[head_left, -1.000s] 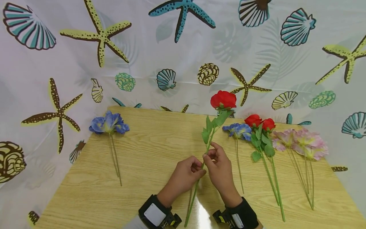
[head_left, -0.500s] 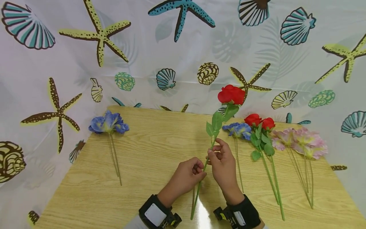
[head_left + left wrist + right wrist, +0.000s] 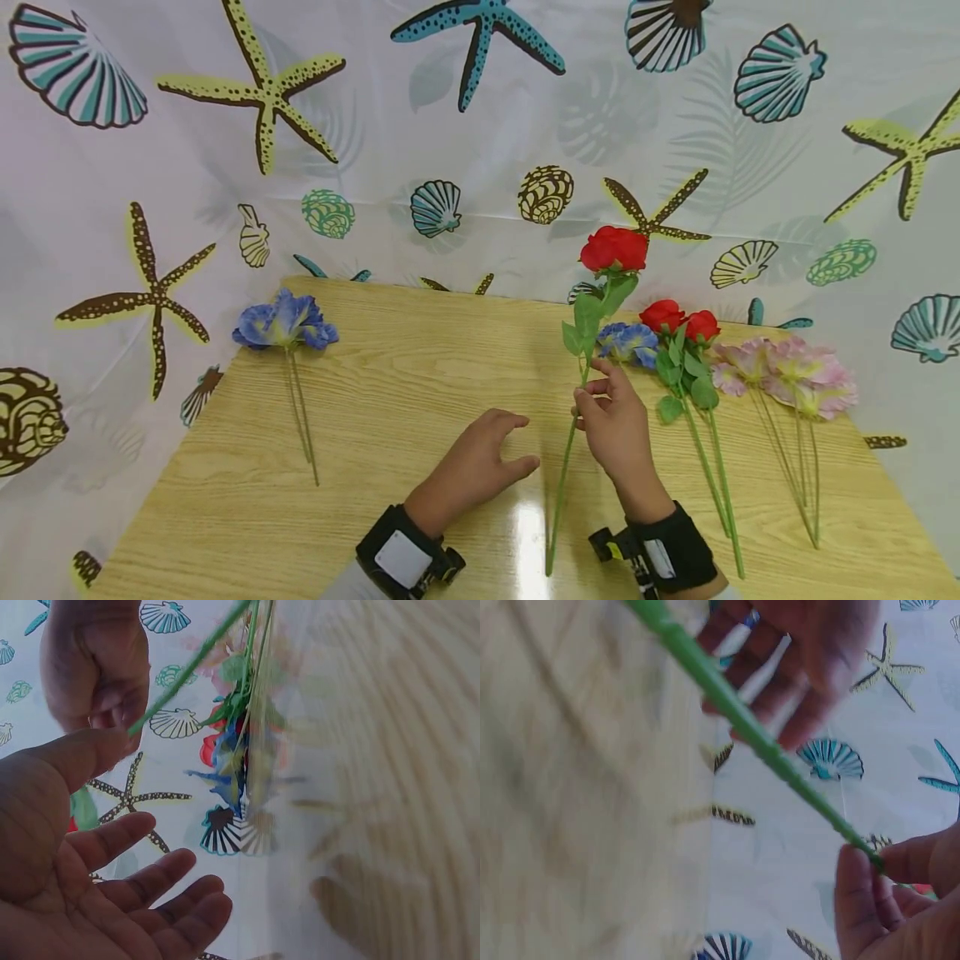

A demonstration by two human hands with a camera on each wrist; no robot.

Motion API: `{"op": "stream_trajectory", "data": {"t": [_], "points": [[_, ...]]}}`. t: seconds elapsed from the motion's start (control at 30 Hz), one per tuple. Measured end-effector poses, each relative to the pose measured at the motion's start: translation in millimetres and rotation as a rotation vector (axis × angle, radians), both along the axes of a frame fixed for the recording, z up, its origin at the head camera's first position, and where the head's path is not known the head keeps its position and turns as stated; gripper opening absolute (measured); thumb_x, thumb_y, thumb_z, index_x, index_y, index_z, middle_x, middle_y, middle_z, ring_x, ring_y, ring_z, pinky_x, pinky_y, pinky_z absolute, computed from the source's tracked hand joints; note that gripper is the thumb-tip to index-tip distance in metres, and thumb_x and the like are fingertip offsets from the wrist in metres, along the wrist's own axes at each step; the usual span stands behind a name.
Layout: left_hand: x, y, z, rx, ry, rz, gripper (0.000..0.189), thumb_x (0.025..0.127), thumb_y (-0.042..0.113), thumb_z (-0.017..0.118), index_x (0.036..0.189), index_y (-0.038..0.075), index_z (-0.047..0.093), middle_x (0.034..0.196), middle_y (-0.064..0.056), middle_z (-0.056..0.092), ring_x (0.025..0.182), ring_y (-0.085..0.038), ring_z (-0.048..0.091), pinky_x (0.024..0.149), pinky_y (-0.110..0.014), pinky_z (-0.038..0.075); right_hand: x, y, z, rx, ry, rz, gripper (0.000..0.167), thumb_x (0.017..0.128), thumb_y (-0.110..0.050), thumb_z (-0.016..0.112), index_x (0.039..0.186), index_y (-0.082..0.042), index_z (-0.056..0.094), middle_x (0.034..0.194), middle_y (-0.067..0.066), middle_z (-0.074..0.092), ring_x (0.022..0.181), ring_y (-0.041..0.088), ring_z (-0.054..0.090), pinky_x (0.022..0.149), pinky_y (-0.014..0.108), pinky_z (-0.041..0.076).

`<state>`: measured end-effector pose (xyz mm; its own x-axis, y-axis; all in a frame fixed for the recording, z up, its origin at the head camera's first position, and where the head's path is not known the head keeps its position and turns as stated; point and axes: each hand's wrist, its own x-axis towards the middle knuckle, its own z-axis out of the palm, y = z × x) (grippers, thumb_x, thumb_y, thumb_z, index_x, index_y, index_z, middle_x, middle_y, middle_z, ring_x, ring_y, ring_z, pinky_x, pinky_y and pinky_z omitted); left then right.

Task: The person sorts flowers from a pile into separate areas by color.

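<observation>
My right hand pinches the green stem of a red artificial rose between thumb and fingers, below its leaves. The rose slants, bloom toward the back and stem end toward me. In the right wrist view the stem runs diagonally out of the pinching fingers. My left hand is a little to the left of the stem, thumb and fingers spread, holding nothing. The left wrist view shows this left hand with its fingers parted.
On the wooden table, blue flowers lie at the left. To the right are another blue flower, red roses and pink flowers, stems toward me. A white curtain printed with shells and starfish hangs behind.
The left hand has let go of the rose stem and its fingers have spread. The right hand has moved to the right with the rose.
</observation>
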<state>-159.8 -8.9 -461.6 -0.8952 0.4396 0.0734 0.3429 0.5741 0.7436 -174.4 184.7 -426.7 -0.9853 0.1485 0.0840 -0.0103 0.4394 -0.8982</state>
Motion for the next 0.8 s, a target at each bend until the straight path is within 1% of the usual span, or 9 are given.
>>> {"op": "stream_trajectory", "data": {"t": [0.1,0.27,0.4,0.47,0.5,0.57,0.63,0.7,0.8], "points": [[-1.2,-2.9,-1.0,-0.041,-0.006,0.011,0.054,0.086,0.037,0.064,0.13,0.01,0.051,0.129,-0.008,0.048,0.116,-0.023,0.048,0.091,-0.04,0.042,-5.1,21.0,5.0,0.107,-0.054,0.002,0.046,0.094,-0.013,0.052,0.138,-0.013,0.038,0.098,0.013,0.053,0.077,0.025,0.061,0.062,0.036,0.052],[-2.8,-7.7,-3.4,-0.037,-0.013,0.028,0.052,0.088,0.036,0.063,0.131,0.011,0.051,0.131,-0.009,0.046,0.118,-0.025,0.046,0.092,-0.041,0.041,-13.3,62.5,9.0,0.295,-0.093,0.021,0.047,0.094,-0.014,0.048,0.139,-0.008,0.036,0.098,0.015,0.054,0.073,0.024,0.062,0.057,0.033,0.051],[-5.5,-10.6,-3.0,-0.022,-0.011,0.035,0.05,0.088,0.033,0.063,0.13,0.008,0.052,0.13,-0.012,0.046,0.118,-0.027,0.046,0.093,-0.042,0.04,-18.3,93.8,11.6,0.449,-0.078,0.036,0.046,0.093,-0.012,0.047,0.136,0.0,0.037,0.094,0.016,0.057,0.061,0.02,0.057,0.051,0.032,0.044],[-6.9,-11.8,-3.0,-0.018,-0.004,0.035,0.049,0.088,0.032,0.063,0.129,0.008,0.052,0.129,-0.013,0.046,0.118,-0.028,0.046,0.093,-0.044,0.04,-19.2,108.5,13.6,0.512,-0.067,0.045,0.045,0.093,-0.01,0.045,0.135,0.004,0.038,0.087,0.015,0.058,0.054,0.019,0.052,0.047,0.032,0.039],[-7.6,-12.5,-3.1,-0.015,-0.005,0.037,0.048,0.088,0.032,0.063,0.129,0.007,0.052,0.13,-0.013,0.046,0.119,-0.029,0.045,0.093,-0.044,0.04,-19.3,115.3,14.5,0.54,-0.052,0.047,0.044,0.092,-0.008,0.044,0.134,0.005,0.039,0.081,0.013,0.058,0.05,0.019,0.049,0.046,0.032,0.036],[-9.1,-14.2,-3.5,-0.009,-0.008,0.046,0.048,0.089,0.032,0.062,0.129,0.007,0.053,0.13,-0.014,0.045,0.119,-0.03,0.045,0.093,-0.045,0.04,-19.0,128.8,15.2,0.577,-0.032,0.048,0.044,0.09,-0.005,0.042,0.132,0.007,0.039,0.069,0.01,0.054,0.045,0.019,0.043,0.043,0.032,0.032],[-10.0,-17.2,-3.8,-0.005,-0.025,0.059,0.047,0.089,0.032,0.061,0.129,0.008,0.052,0.131,-0.013,0.044,0.12,-0.03,0.044,0.093,-0.045,0.039,-18.5,142.3,14.5,0.589,-0.031,0.048,0.044,0.09,-0.003,0.041,0.132,0.008,0.038,0.06,0.007,0.049,0.043,0.019,0.039,0.042,0.032,0.029],[-11.4,-21.0,-3.8,0.0,-0.043,0.075,0.047,0.09,0.033,0.06,0.129,0.008,0.052,0.133,-0.013,0.043,0.121,-0.03,0.043,0.093,-0.045,0.039,-18.9,155.7,12.2,0.602,-0.042,0.036,0.044,0.09,-0.003,0.042,0.131,0.009,0.038,0.06,0.007,0.049,0.043,0.019,0.039,0.042,0.032,0.028],[-15.1,-28.6,-1.7,0.004,-0.034,0.11,0.046,0.09,0.031,0.061,0.129,0.007,0.052,0.132,-0.013,0.043,0.121,-0.03,0.043,0.092,-0.046,0.04,-20.7,174.8,7.0,0.611,-0.074,0.024,0.045,0.09,-0.003,0.043,0.132,0.01,0.037,0.069,0.013,0.056,0.047,0.02,0.046,0.043,0.033,0.032]]}}
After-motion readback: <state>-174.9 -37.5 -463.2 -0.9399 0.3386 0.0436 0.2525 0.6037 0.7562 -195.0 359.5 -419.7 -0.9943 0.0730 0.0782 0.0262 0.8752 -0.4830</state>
